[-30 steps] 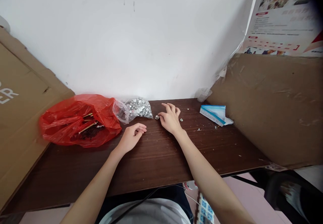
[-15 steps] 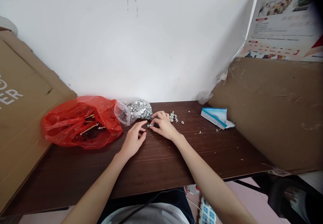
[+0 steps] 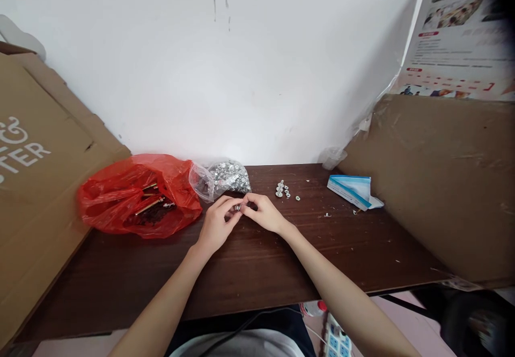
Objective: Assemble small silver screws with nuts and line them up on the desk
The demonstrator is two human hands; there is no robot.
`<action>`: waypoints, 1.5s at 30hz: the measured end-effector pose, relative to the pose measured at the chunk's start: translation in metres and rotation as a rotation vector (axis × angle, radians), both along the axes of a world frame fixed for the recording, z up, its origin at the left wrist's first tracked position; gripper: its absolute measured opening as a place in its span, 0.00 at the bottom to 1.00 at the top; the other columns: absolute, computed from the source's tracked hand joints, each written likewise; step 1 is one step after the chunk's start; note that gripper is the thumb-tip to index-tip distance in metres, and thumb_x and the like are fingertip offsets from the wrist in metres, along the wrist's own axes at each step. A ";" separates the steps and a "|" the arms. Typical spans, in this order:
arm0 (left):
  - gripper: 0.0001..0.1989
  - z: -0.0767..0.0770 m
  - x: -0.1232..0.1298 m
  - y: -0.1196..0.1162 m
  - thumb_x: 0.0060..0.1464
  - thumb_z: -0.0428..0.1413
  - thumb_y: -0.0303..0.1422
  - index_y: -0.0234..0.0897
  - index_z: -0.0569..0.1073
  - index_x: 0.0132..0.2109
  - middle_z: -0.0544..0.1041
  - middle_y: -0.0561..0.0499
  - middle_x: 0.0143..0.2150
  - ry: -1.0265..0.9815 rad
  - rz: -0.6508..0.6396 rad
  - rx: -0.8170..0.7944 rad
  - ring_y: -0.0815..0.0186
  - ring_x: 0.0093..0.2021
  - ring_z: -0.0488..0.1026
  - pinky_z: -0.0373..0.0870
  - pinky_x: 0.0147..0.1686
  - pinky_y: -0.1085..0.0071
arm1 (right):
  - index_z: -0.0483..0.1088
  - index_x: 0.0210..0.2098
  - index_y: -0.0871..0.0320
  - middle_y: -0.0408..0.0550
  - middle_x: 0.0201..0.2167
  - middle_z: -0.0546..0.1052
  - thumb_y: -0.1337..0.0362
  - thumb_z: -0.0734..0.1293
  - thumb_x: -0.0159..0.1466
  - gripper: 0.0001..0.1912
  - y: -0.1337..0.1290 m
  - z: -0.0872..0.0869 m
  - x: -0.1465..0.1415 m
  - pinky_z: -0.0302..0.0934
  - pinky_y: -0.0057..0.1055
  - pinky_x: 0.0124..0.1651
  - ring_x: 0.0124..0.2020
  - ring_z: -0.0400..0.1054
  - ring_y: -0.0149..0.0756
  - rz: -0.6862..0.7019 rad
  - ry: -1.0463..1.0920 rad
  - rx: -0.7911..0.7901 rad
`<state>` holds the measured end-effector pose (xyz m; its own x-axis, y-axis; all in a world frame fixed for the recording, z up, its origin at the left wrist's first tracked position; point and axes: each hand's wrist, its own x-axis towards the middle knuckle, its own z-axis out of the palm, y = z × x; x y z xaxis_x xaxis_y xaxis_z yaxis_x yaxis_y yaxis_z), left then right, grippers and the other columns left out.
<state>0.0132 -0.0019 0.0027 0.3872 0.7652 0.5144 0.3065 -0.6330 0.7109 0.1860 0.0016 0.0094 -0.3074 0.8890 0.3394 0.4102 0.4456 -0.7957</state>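
It looks like a makeshift work corner, though whether in a home or a workshop cannot be told: a dark bench (image 3: 265,260) against a marked white wall (image 3: 257,78), cardboard (image 3: 442,175) at both ends, a bag of metal parts (image 3: 231,176) and a power strip (image 3: 337,341) below.

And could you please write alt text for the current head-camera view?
Two bare hands, left and right, hold a small metal piece together above a dark wooden table. Behind them lies a clear bag of metal parts, with an open red bag to the left.
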 end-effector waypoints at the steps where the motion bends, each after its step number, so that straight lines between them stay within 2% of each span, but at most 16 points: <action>1: 0.12 0.001 0.000 0.000 0.57 0.52 0.29 0.38 0.74 0.47 0.72 0.46 0.43 -0.012 -0.025 -0.011 0.66 0.39 0.72 0.75 0.37 0.71 | 0.66 0.27 0.59 0.42 0.26 0.70 0.64 0.62 0.61 0.07 0.000 0.000 0.001 0.56 0.28 0.34 0.28 0.62 0.31 0.019 0.018 -0.025; 4: 0.11 0.004 -0.001 -0.001 0.57 0.52 0.30 0.38 0.74 0.46 0.73 0.45 0.47 -0.043 -0.065 -0.047 0.63 0.44 0.73 0.76 0.40 0.68 | 0.67 0.28 0.59 0.42 0.27 0.71 0.63 0.63 0.61 0.07 0.002 0.000 0.002 0.57 0.28 0.36 0.30 0.62 0.31 0.047 0.055 -0.060; 6: 0.10 0.005 -0.001 0.000 0.56 0.54 0.30 0.38 0.75 0.45 0.75 0.45 0.47 -0.054 -0.062 -0.076 0.63 0.42 0.74 0.76 0.40 0.67 | 0.67 0.27 0.59 0.43 0.28 0.71 0.63 0.64 0.60 0.08 0.002 0.000 0.003 0.57 0.29 0.37 0.31 0.63 0.32 0.054 0.070 -0.062; 10: 0.10 0.001 -0.004 0.003 0.53 0.57 0.32 0.36 0.75 0.43 0.77 0.48 0.37 -0.033 -0.018 -0.120 0.65 0.34 0.75 0.76 0.36 0.69 | 0.68 0.25 0.59 0.44 0.28 0.72 0.61 0.64 0.60 0.09 0.004 0.001 0.005 0.58 0.30 0.38 0.32 0.64 0.33 0.060 0.079 -0.072; 13: 0.09 -0.003 -0.008 0.006 0.53 0.58 0.35 0.36 0.76 0.41 0.77 0.48 0.34 -0.032 0.038 -0.117 0.65 0.31 0.75 0.75 0.33 0.70 | 0.69 0.27 0.59 0.45 0.28 0.73 0.58 0.64 0.62 0.12 0.005 -0.001 0.006 0.60 0.31 0.39 0.32 0.66 0.33 0.043 0.125 -0.104; 17: 0.10 -0.003 -0.011 0.006 0.55 0.57 0.37 0.38 0.77 0.41 0.76 0.49 0.33 0.031 0.053 -0.030 0.65 0.30 0.74 0.72 0.33 0.71 | 0.68 0.29 0.59 0.45 0.23 0.73 0.47 0.58 0.65 0.22 0.006 -0.007 0.003 0.59 0.28 0.30 0.25 0.66 0.31 0.107 0.253 -0.250; 20: 0.10 0.000 -0.010 0.004 0.57 0.56 0.37 0.39 0.77 0.42 0.77 0.48 0.34 0.086 0.024 0.072 0.65 0.32 0.73 0.71 0.35 0.70 | 0.67 0.22 0.59 0.44 0.16 0.69 0.43 0.54 0.65 0.30 0.005 -0.011 -0.003 0.55 0.27 0.25 0.18 0.61 0.28 0.123 0.215 -0.291; 22: 0.10 0.002 -0.009 0.003 0.58 0.55 0.37 0.39 0.77 0.42 0.77 0.49 0.32 0.112 0.031 0.116 0.66 0.30 0.73 0.69 0.34 0.71 | 0.65 0.19 0.59 0.42 0.14 0.67 0.42 0.54 0.65 0.31 0.004 -0.012 -0.007 0.54 0.26 0.23 0.17 0.59 0.27 0.120 0.206 -0.275; 28: 0.11 0.002 -0.006 -0.002 0.59 0.53 0.38 0.41 0.78 0.41 0.75 0.52 0.27 0.139 0.102 0.130 0.69 0.25 0.71 0.68 0.29 0.73 | 0.63 0.19 0.58 0.40 0.10 0.64 0.39 0.52 0.64 0.32 0.000 -0.016 -0.020 0.50 0.26 0.20 0.13 0.55 0.27 0.066 0.297 -0.351; 32: 0.11 -0.003 -0.001 -0.002 0.57 0.55 0.38 0.40 0.78 0.43 0.76 0.52 0.27 0.016 0.116 0.016 0.69 0.23 0.72 0.71 0.27 0.73 | 0.59 0.17 0.57 0.40 0.13 0.62 0.42 0.51 0.66 0.31 -0.003 -0.017 -0.026 0.53 0.28 0.25 0.17 0.57 0.29 -0.070 0.251 -0.188; 36: 0.13 -0.006 0.001 0.002 0.54 0.58 0.38 0.38 0.79 0.44 0.80 0.51 0.31 -0.178 0.107 -0.183 0.65 0.25 0.77 0.77 0.28 0.69 | 0.57 0.23 0.55 0.42 0.20 0.64 0.47 0.50 0.68 0.24 -0.009 -0.011 -0.027 0.52 0.29 0.29 0.23 0.60 0.32 -0.177 0.096 -0.022; 41: 0.19 -0.003 0.002 0.005 0.50 0.61 0.38 0.32 0.78 0.47 0.81 0.48 0.32 -0.349 0.092 -0.393 0.61 0.28 0.79 0.81 0.31 0.62 | 0.56 0.34 0.54 0.42 0.27 0.68 0.50 0.53 0.68 0.14 -0.010 -0.007 -0.023 0.57 0.29 0.32 0.28 0.63 0.33 -0.085 0.165 -0.037; 43: 0.21 -0.002 0.002 0.005 0.48 0.62 0.38 0.31 0.77 0.47 0.81 0.48 0.31 -0.381 0.082 -0.433 0.60 0.28 0.79 0.81 0.32 0.61 | 0.56 0.33 0.54 0.41 0.25 0.67 0.49 0.53 0.68 0.16 -0.008 -0.009 -0.023 0.57 0.29 0.31 0.26 0.62 0.32 -0.062 0.223 -0.079; 45: 0.21 -0.002 0.003 0.004 0.48 0.62 0.39 0.30 0.78 0.47 0.81 0.48 0.31 -0.390 0.078 -0.445 0.60 0.27 0.79 0.82 0.31 0.61 | 0.57 0.27 0.55 0.41 0.22 0.66 0.47 0.50 0.68 0.22 -0.006 -0.010 -0.023 0.55 0.29 0.30 0.24 0.61 0.32 -0.084 0.235 -0.101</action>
